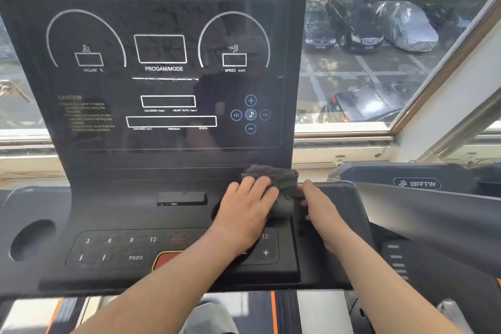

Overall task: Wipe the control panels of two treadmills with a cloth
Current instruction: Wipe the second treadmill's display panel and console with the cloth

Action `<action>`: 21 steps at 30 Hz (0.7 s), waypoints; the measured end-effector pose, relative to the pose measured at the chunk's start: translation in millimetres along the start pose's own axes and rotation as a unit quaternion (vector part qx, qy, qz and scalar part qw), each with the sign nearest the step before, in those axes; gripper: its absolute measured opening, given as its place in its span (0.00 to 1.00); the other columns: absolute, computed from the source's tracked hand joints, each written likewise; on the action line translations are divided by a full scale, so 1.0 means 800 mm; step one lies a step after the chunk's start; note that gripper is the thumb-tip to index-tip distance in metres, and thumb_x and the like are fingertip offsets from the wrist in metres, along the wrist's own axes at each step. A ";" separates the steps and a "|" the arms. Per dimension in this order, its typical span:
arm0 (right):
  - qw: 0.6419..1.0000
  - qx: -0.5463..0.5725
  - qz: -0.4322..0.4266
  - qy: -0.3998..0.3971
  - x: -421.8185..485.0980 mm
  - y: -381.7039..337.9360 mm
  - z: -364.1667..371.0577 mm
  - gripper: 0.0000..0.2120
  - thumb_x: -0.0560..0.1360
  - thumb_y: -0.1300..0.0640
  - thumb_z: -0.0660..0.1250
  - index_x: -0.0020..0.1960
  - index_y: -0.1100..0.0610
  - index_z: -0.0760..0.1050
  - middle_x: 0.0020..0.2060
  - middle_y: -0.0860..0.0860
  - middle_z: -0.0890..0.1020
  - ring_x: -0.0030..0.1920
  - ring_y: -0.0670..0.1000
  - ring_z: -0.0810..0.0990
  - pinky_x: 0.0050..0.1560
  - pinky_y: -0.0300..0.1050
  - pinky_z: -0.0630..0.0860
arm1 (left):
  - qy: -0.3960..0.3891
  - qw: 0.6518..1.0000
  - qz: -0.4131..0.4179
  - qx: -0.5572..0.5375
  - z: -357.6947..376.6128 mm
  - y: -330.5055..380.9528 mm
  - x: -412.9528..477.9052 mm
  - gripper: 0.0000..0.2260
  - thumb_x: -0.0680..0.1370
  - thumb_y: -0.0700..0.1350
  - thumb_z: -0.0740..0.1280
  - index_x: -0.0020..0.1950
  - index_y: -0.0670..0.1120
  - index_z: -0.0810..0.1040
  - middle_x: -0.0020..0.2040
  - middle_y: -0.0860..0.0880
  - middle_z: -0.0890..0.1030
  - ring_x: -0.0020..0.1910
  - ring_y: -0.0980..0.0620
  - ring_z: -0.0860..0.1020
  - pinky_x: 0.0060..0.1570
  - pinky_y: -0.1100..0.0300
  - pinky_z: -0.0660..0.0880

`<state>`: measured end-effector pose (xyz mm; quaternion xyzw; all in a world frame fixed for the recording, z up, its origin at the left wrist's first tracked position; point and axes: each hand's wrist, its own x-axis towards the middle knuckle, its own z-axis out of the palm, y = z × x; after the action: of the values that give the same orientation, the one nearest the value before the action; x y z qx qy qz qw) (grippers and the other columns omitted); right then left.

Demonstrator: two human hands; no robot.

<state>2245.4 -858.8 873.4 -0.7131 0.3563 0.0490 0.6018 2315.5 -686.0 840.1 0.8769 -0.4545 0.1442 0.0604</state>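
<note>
A wide window (379,62) runs behind everything, with parked cars (360,32) in a lot outside, one of them under a silver cover. In front of it stands a black treadmill console whose upright control panel (151,68) fills most of the view; its dark screen carries white outlines for incline, program mode and speed, a yellow caution notice at the lower left, and a ring of blue music buttons (250,114) at the lower right. To the right, partly in view, sits a second treadmill (417,184) with a white logo on its dark housing. Below the screen the console bends forward into a flat keypad (119,248) printed with numbers, arrows and "PROG", with a red button (168,259) edged in yellow near its middle and a round cup hole (32,238) at the far left. A small slot (181,198) sits between screen and keypad. A dark grey cloth (279,184) lies bunched on the console's right side, just under the screen's lower right corner. The left hand (246,209) lies flat over the cloth with fingers pressed onto it, covering part of the right-hand number keys. The right hand (320,209) rests just beside the cloth at the console's right edge, its fingertips touching the fabric, fingers loosely curled rather than clenched.
</note>
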 end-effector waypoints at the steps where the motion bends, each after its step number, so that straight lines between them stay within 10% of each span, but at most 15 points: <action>1: 1.000 -0.013 -0.015 -0.006 -0.001 0.000 0.000 0.18 0.86 0.43 0.50 0.54 0.43 0.79 0.56 0.43 0.80 0.54 0.41 0.75 0.55 0.45 0.71 | 0.010 1.000 -0.011 0.015 0.001 -0.011 0.004 0.21 0.71 0.46 0.74 0.63 0.48 0.79 0.63 0.47 0.79 0.53 0.42 0.78 0.44 0.49 0.72; 8: 0.997 -0.061 -0.055 0.005 -0.005 -0.001 0.001 0.16 0.84 0.60 0.59 0.48 0.45 0.82 0.52 0.44 0.83 0.50 0.39 0.78 0.51 0.38 0.75 | -0.040 0.979 -0.105 -0.168 -0.007 0.050 -0.032 0.19 0.72 0.59 0.69 0.58 0.50 0.79 0.58 0.51 0.78 0.54 0.44 0.75 0.48 0.48 0.78; 12: 0.995 -0.081 -0.061 0.023 -0.004 0.001 0.005 0.17 0.84 0.55 0.59 0.58 0.69 0.78 0.58 0.65 0.80 0.60 0.64 0.78 0.65 0.63 0.74 | -0.110 0.980 -0.007 -0.168 -0.018 0.041 -0.054 0.23 0.73 0.61 0.68 0.63 0.51 0.76 0.60 0.50 0.76 0.55 0.45 0.74 0.50 0.49 0.79; 17: 0.996 -0.064 -0.054 0.032 -0.010 -0.004 0.011 0.23 0.86 0.44 0.55 0.51 0.60 0.80 0.52 0.56 0.83 0.55 0.55 0.80 0.59 0.57 0.76 | -0.100 0.994 0.022 -0.035 -0.018 0.003 -0.010 0.26 0.69 0.53 0.76 0.65 0.50 0.77 0.65 0.48 0.77 0.58 0.43 0.75 0.47 0.50 0.75; 21: 1.000 -0.015 0.002 0.024 0.000 -0.001 0.010 0.26 0.85 0.36 0.49 0.69 0.50 0.74 0.60 0.46 0.74 0.60 0.49 0.72 0.62 0.45 0.64 | -0.121 0.989 -0.073 -0.035 -0.014 0.037 -0.009 0.30 0.60 0.42 0.80 0.61 0.47 0.79 0.65 0.46 0.79 0.54 0.41 0.78 0.39 0.50 0.78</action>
<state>2248.8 -851.5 872.4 -0.7223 0.3710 0.0379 0.5823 2285.4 -694.7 847.9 0.9161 -0.3981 0.0166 0.0459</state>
